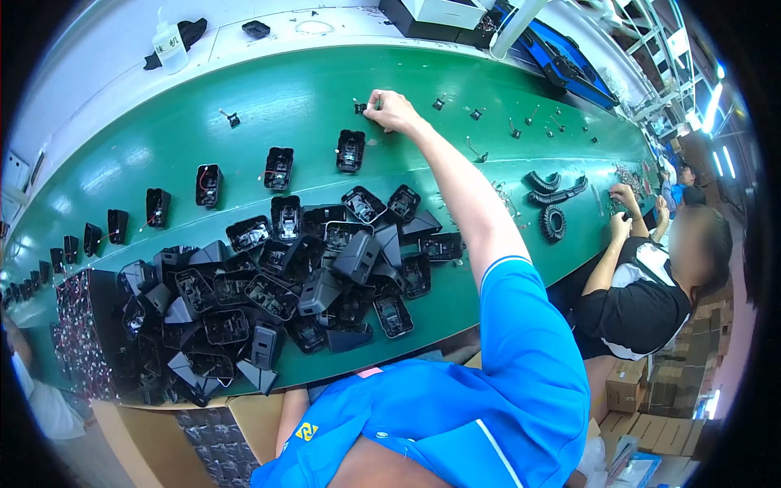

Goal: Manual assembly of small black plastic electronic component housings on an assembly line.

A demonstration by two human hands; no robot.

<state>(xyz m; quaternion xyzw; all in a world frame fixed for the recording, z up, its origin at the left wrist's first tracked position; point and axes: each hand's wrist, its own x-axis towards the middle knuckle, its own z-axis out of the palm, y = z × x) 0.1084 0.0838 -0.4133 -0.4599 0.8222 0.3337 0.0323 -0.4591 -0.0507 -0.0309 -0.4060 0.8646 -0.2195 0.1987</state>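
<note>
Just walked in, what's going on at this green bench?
The person's right hand reaches out to a small black part; the grip is unclear. The left hand is out of view. Open black casings form a row behind a heap of casings. A co-worker sits at right.

The right grip (390, 111) pinches a small black part (359, 107) beyond black housings (358, 258) on a green table (285, 93).
</note>
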